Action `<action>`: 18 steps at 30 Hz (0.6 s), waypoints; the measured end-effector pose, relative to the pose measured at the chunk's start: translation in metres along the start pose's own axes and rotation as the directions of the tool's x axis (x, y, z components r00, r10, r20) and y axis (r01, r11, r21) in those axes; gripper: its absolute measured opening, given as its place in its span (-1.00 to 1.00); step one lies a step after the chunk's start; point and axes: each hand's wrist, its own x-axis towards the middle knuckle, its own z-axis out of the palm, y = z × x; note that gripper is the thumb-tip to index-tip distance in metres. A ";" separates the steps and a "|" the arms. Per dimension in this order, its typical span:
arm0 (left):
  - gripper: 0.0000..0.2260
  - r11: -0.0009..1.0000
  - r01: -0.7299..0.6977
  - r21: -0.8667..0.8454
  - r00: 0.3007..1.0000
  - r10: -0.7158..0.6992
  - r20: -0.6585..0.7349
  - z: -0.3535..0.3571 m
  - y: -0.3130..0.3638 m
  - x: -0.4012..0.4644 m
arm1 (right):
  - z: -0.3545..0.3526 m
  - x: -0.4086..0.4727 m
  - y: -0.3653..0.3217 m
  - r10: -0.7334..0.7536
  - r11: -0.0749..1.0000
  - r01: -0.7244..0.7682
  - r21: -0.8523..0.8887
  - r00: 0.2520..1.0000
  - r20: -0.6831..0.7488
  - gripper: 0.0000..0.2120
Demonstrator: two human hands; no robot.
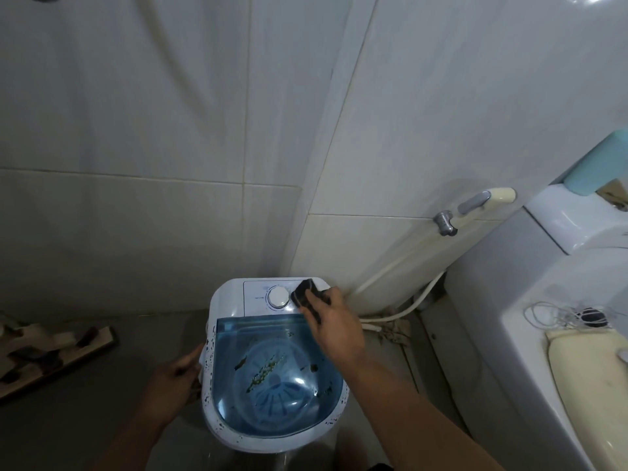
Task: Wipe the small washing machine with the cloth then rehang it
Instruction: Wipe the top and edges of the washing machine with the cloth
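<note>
Washing machine: small white top-loader, stood on the bathroom floor in the corner by the tiled wall; blue see-through lid is closed.
Cloth: dark, folded, pressed onto the white control panel just right of the round dial.
Right hand: the grip is closed round the cloth, fingers over its top; the forearm is reached across the lid.
Left hand: laid against the machine's left rim; fingers appear loosely bent, nothing seen held. Whether the rim is actually clasped cannot be told.
Soiling: dark specks are seen along the white rim at left and front; dark and greenish marks are seen on or under the lid, which of the two cannot be told.
Progress (judged): wiping is under way at the back panel only. The lid, the rim and the sides are judged still to be done.
Remaining: the rest of the wipe, then rehanging. No hook or rail is seen in view.
Surroundings: bidet sprayer with hose on the wall; toilet at right.
</note>
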 end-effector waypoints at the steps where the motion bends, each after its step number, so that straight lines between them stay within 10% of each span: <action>1: -0.67 1.000 0.003 -0.007 1.000 -0.003 -0.005 0.000 0.001 -0.001 | 0.000 -0.003 -0.004 -0.023 1.000 0.023 0.011 0.999 0.029 -0.56; 5: -0.67 0.999 0.022 -0.023 1.000 -0.022 -0.012 0.001 0.002 -0.005 | -0.017 0.014 -0.008 0.129 0.931 -0.157 0.329 0.986 0.105 -0.56; 18: -0.66 0.999 0.039 0.000 0.999 -0.039 0.000 0.000 0.014 -0.012 | 0.003 0.009 -0.008 -0.054 0.997 0.054 0.058 0.998 0.012 -0.59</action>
